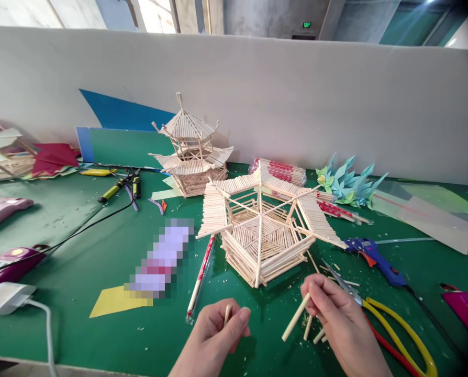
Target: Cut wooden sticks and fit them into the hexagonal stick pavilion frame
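Observation:
My left hand (218, 332) is closed near the front edge, a short end of a thin wooden stick (227, 313) poking up between thumb and fingers. Between thumb and forefinger, my right hand (334, 314) pinches another short wooden stick (296, 318), slanting down to the left. Just beyond both hands stands a six-sided pavilion model (257, 262) built of wooden sticks, its slatted eaves covering several sides and the near part showing bare spokes. Neither hand touches it. Several cut sticks (308, 328) lie under my right hand, beside scissors (391, 319) with yellow and red handles.
Behind rises a finished-looking stick pagoda (190, 152). A blue glue gun (379, 259) lies to the right, a magenta one (14, 264) to the left. Wrapped stick bundles (281, 172), folded teal paper (347, 180), pliers (122, 188) and a white charger (7, 298) sit about.

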Demonstrator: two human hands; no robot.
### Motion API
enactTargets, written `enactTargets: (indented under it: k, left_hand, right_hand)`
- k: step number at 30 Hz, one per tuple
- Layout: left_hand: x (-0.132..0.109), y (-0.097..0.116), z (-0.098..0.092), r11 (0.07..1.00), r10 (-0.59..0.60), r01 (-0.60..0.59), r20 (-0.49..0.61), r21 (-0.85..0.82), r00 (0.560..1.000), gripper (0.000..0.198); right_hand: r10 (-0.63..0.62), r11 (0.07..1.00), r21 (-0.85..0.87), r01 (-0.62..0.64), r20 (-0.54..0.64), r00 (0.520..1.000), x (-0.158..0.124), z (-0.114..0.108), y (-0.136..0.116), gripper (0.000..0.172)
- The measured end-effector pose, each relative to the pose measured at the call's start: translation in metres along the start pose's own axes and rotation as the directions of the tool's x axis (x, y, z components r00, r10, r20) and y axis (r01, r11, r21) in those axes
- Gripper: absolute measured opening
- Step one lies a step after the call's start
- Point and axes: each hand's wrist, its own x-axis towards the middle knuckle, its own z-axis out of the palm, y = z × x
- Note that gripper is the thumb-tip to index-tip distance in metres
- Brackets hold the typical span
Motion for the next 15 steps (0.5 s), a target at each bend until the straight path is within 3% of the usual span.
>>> enactTargets:
  k: [4, 8, 11, 13, 15]
  left_hand:
    - [-0.012, 0.015, -0.004, 0.991, 0.091, -0.085, -0.051, 0.106, 0.995, 0.046]
    - [-0.017, 0.030, -0.003, 0.981, 0.150, -0.146, -0.023, 0.129, 0.988, 0.043]
    - [-0.017, 0.027, -0.003, 0.943, 0.248, -0.222, -0.080, 0.248, 0.966, 0.032]
    - [-0.013, 0.018, -0.005, 0.875, 0.346, -0.269, -0.133, 0.402, 0.929, 0.027]
    - [-0.005, 0.006, -0.007, 0.727, 0.434, -0.277, -0.107, 0.628, 0.895, 0.032]
  right_hand:
    - [-0.123, 0.976, -0.161, 0.145, 0.142, 0.982, 0.007, 0.011, -0.030, 0.021]
    - [-0.155, 0.926, -0.298, 0.230, 0.255, 0.954, 0.014, 0.026, -0.053, 0.021]
    - [-0.156, 0.892, -0.368, 0.263, 0.294, 0.943, 0.021, 0.032, -0.060, 0.025]
    - [-0.161, 0.863, -0.417, 0.284, 0.305, 0.939, 0.026, 0.034, -0.060, 0.027]
    - [-0.170, 0.834, -0.457, 0.309, 0.319, 0.932, 0.031, 0.035, -0.059, 0.028]
